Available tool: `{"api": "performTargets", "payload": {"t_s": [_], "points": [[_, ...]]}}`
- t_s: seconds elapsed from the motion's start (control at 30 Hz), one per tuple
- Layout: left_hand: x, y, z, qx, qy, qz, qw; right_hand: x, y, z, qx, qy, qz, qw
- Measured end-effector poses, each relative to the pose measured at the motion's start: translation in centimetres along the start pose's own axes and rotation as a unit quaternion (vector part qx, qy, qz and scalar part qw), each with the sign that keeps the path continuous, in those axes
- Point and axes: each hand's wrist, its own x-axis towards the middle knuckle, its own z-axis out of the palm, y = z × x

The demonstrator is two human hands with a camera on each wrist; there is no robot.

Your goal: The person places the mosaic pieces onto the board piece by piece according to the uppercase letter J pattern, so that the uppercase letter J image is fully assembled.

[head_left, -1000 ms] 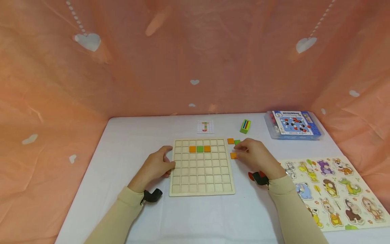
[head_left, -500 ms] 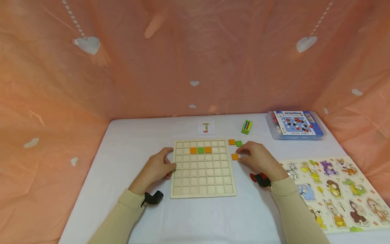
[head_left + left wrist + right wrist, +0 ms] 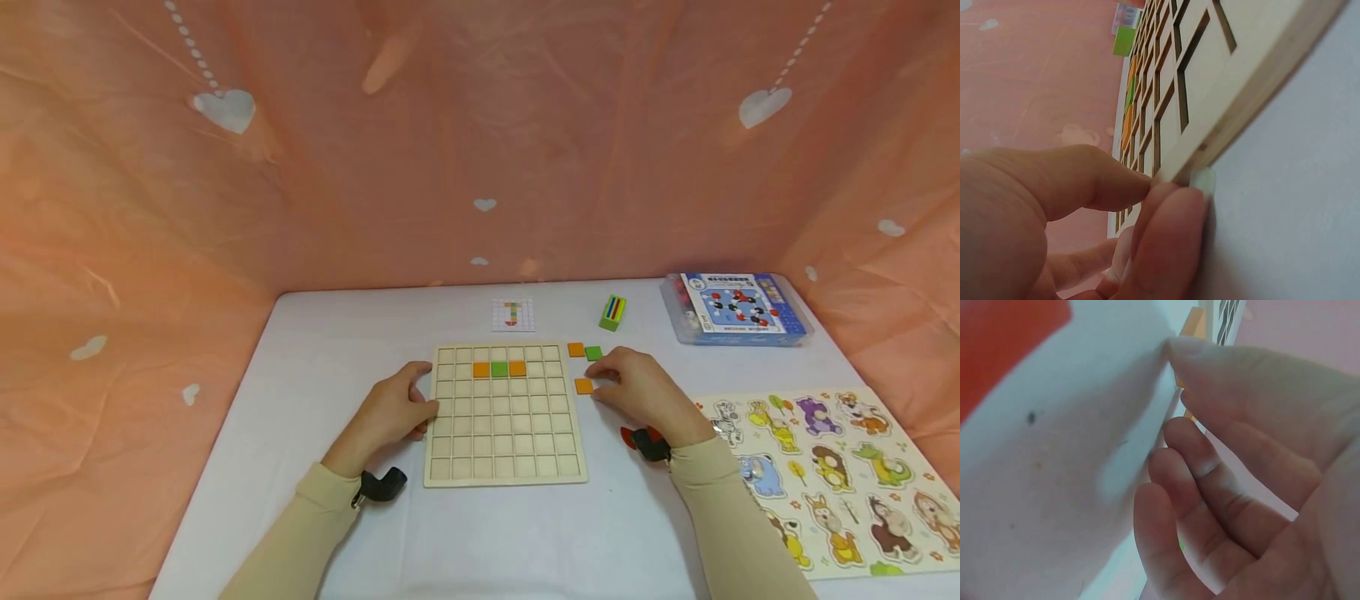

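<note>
A pale wooden grid board (image 3: 502,446) lies flat on the white table. Orange, green and orange square tiles sit side by side in its second row, the green tile (image 3: 499,369) in the middle. My left hand (image 3: 386,408) holds the board's left edge; the left wrist view shows thumb and fingers at the rim. Right of the board, my right hand (image 3: 636,387) rests low with its thumb and index finger apart, beside a loose orange tile (image 3: 583,386). Above that hand lie another orange tile (image 3: 575,350) and a loose green tile (image 3: 593,353). Red pieces (image 3: 628,437) show partly under the right wrist.
A pattern card (image 3: 513,315) with a J shape lies behind the board. Right of it stands a small green block with coloured stripes (image 3: 612,312). A clear plastic box (image 3: 735,308) is at the back right. An animal puzzle board (image 3: 847,483) covers the right front.
My right hand has drawn back slightly from the loose orange tile, leaving more of it visible. The left hand stays at the board's edge. The whole head view has shifted a little.
</note>
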Motion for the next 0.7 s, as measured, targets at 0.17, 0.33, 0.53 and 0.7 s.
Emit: {"api": "performTargets", "payload": {"t_s": [0.17,0.33,0.53,0.7], "points": [[0.03,0.10,-0.03,0.003,-0.001,0.003,1.0000,0.04,0.00,0.00,-0.007,0.000,0.000,1.0000],[0.07,0.23,-0.10,0.004,-0.002,0.001,1.0000,0.23,0.02,0.01,-0.013,-0.004,0.005,0.9999],[0.12,0.15,0.01,0.005,0.000,-0.002,1.0000,0.17,-0.19,-0.04,-0.014,-0.008,0.010,0.9998],[0.03,0.20,-0.09,0.006,-0.002,-0.004,1.0000,0.10,-0.33,0.07,-0.014,-0.007,0.009,0.9998]]}}
